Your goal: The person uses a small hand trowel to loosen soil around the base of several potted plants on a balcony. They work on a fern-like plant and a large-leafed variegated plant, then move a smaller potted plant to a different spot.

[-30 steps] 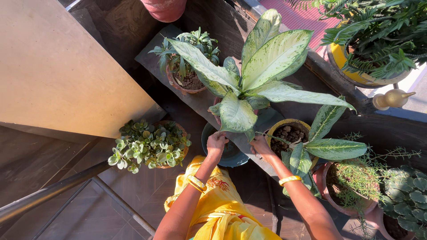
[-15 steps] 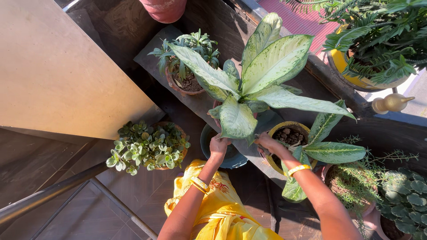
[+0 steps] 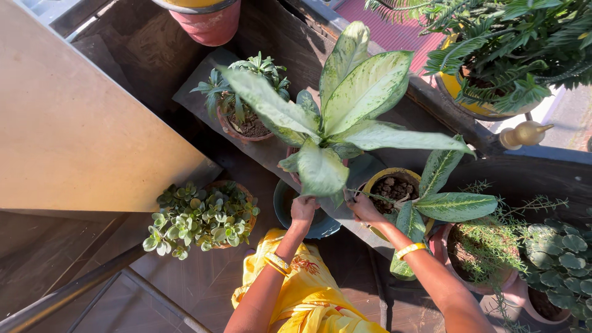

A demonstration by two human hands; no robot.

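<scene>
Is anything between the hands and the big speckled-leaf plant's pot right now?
Nothing separate blocks them. Left hand and right hand reach in at the base of the large variegated plant; only its own drooping leaf overhangs them and hides the pot.

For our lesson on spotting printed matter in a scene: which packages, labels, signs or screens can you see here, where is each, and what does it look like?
None in view: no package, label, sign or screen shows. Only potted plants on a dark ledge, with the left hand and right hand under the big speckled-leaf plant.
</scene>
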